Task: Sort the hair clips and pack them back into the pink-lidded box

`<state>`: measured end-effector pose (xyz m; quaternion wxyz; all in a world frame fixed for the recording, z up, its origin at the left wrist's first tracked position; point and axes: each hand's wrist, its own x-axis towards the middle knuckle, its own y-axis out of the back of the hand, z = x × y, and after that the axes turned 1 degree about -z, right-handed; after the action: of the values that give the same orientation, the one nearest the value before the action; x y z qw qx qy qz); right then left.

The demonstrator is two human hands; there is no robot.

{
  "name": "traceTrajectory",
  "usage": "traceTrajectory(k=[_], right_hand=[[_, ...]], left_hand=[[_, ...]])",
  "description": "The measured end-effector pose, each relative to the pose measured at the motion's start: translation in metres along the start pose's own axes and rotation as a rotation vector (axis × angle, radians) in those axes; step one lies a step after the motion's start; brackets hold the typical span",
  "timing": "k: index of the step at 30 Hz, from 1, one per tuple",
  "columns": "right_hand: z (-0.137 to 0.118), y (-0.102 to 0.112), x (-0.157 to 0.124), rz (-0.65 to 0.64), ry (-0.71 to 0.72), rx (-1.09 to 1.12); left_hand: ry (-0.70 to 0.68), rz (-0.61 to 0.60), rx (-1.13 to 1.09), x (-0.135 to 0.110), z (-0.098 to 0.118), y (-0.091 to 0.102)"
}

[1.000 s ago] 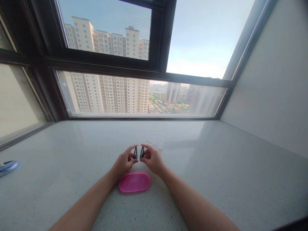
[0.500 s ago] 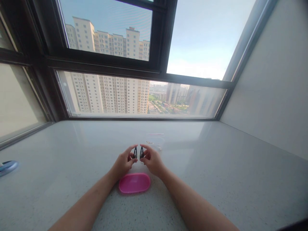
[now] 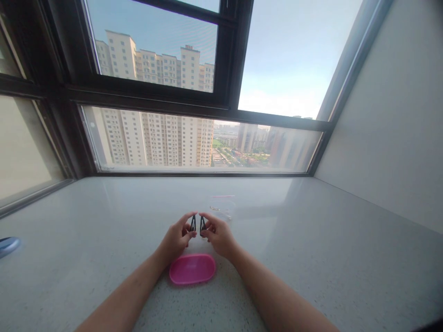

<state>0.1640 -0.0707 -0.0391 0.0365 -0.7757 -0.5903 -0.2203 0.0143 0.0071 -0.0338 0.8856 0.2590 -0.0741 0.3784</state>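
Observation:
My left hand (image 3: pixel 177 238) pinches a small black hair clip (image 3: pixel 193 223) upright between thumb and forefinger. My right hand (image 3: pixel 217 235) pinches a second black hair clip (image 3: pixel 202 224) the same way, and the two clips stand side by side a little apart. Both hands hover just above the pale speckled sill (image 3: pixel 311 258). A pink oval tray (image 3: pixel 192 269) lies on the sill right below my wrists. Just beyond my right hand lies a small clear plastic bag (image 3: pixel 223 207) with a pink strip.
A blue-grey object (image 3: pixel 7 245) sits at the far left edge of the sill. Dark window frames (image 3: pixel 194 108) close off the back and left, and a plain wall (image 3: pixel 391 129) rises on the right.
The view has tipped down slightly, so everything sits a little lower in the picture. My hands hold the two clips as before, now a touch closer together.

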Motion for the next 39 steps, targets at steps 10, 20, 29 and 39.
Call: traceTrajectory(k=[10,20,29,39], right_hand=[[-0.0036,0.0006,0.0000,-0.019,-0.034,-0.022],[-0.0042,0.0005,0.0003,0.060,0.009,-0.096],[0.0006,0.0010,0.0004,0.081,0.015,-0.160],[0.0023,0.0005,0.0007,0.071,0.003,-0.133]], left_hand=[[-0.004,0.008,0.019,0.0001,0.0018,0.0003],[-0.019,0.029,0.030,-0.0005,0.0019,-0.0003],[-0.014,0.021,0.037,-0.0006,0.0022,0.0004],[-0.010,0.033,0.037,0.0006,-0.0014,-0.0005]])
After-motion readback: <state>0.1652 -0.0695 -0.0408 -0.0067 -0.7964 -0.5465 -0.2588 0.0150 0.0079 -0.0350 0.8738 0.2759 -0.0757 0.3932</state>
